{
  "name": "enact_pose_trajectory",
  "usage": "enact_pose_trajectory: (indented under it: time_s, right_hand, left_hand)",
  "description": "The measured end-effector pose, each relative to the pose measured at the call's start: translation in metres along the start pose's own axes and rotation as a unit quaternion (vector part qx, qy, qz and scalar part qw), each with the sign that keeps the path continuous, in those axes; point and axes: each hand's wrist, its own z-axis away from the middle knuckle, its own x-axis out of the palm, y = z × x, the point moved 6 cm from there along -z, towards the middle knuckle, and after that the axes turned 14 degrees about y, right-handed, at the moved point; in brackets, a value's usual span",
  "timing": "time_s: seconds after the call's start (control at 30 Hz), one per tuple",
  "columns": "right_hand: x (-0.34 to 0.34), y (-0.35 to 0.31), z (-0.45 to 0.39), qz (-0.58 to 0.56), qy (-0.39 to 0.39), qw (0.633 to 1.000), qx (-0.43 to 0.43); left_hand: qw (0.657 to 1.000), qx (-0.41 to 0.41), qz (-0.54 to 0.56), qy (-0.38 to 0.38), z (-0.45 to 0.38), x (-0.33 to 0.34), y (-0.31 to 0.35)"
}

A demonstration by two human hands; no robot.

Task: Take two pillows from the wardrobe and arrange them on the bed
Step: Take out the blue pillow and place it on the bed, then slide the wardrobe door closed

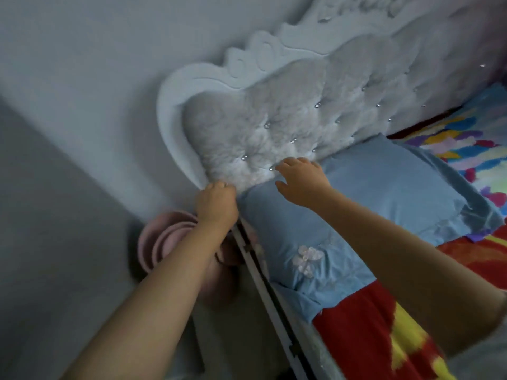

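A light blue pillow (370, 204) with a white flower patch lies at the head of the bed, against the grey tufted headboard (301, 111). My left hand (216, 201) is closed at the pillow's near corner, by the bed's side edge; whether it grips the fabric is unclear. My right hand (301, 179) rests flat on the pillow's top edge next to the headboard, fingers spread. Only one pillow is in view. The wardrobe is out of view.
A bright multicoloured blanket (370, 333) covers the bed below and to the right of the pillow. The bed's metal side rail (263, 286) runs diagonally. Pink stacked basins (162, 239) sit on the floor beside the bed, by the white wall.
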Motion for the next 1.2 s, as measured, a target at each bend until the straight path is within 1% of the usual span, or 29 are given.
enact_pose_trajectory:
  time_s: [0.07, 0.17, 0.27, 0.33, 0.43, 0.5, 0.57, 0.63, 0.7, 0.8, 0.9, 1.0, 1.07, 1.2]
  right_hand:
    - [-0.010, -0.054, 0.019, -0.008, -0.003, 0.998, -0.055]
    - [-0.027, -0.132, 0.064, -0.023, 0.008, 0.992, -0.126]
    - [-0.044, -0.215, 0.122, -0.063, 0.007, 0.980, -0.190]
    - [-0.056, -0.277, 0.164, -0.084, -0.004, 0.965, -0.250]
    - [-0.076, -0.374, 0.223, -0.135, 0.004, 0.928, -0.348]
    - [-0.088, -0.442, 0.261, -0.169, 0.022, 0.895, -0.412]
    - [-0.092, -0.510, 0.296, -0.175, 0.024, 0.860, -0.479]
    - [-0.090, -0.576, 0.319, -0.168, 0.009, 0.833, -0.528]
    - [-0.085, -0.642, 0.331, -0.171, -0.002, 0.818, -0.550]
    - [-0.077, -0.741, 0.338, -0.180, 0.009, 0.796, -0.577]
    - [-0.076, -0.843, 0.338, -0.202, 0.013, 0.788, -0.581]
    - [-0.082, -0.941, 0.334, -0.229, 0.029, 0.781, -0.581]
    - [-0.088, -0.997, 0.333, -0.259, 0.048, 0.773, -0.577]
    - [-0.090, -1.109, 0.342, -0.290, 0.089, 0.759, -0.576]
  left_hand:
    - [0.999, -0.034, -0.026, 0.011, 0.046, -0.032, -0.040]
    - [0.994, -0.094, -0.036, 0.037, 0.131, -0.077, -0.092]
    - [0.985, -0.155, -0.047, 0.059, 0.226, -0.126, -0.141]
    - [0.976, -0.193, -0.074, 0.066, 0.290, -0.161, -0.178]
    - [0.957, -0.254, -0.114, 0.082, 0.376, -0.215, -0.240]
    - [0.941, -0.299, -0.135, 0.085, 0.432, -0.244, -0.282]
    - [0.920, -0.349, -0.158, 0.087, 0.487, -0.268, -0.323]
    - [0.894, -0.401, -0.182, 0.085, 0.535, -0.287, -0.366]
    - [0.874, -0.440, -0.194, 0.074, 0.576, -0.301, -0.410]
    - [0.849, -0.483, -0.204, 0.068, 0.623, -0.320, -0.478]
    - [0.823, -0.514, -0.233, 0.073, 0.653, -0.352, -0.557]
    - [0.801, -0.529, -0.264, 0.093, 0.672, -0.392, -0.637]
    - [0.789, -0.534, -0.279, 0.121, 0.684, -0.416, -0.683]
    - [0.774, -0.536, -0.291, 0.169, 0.722, -0.439, -0.774]
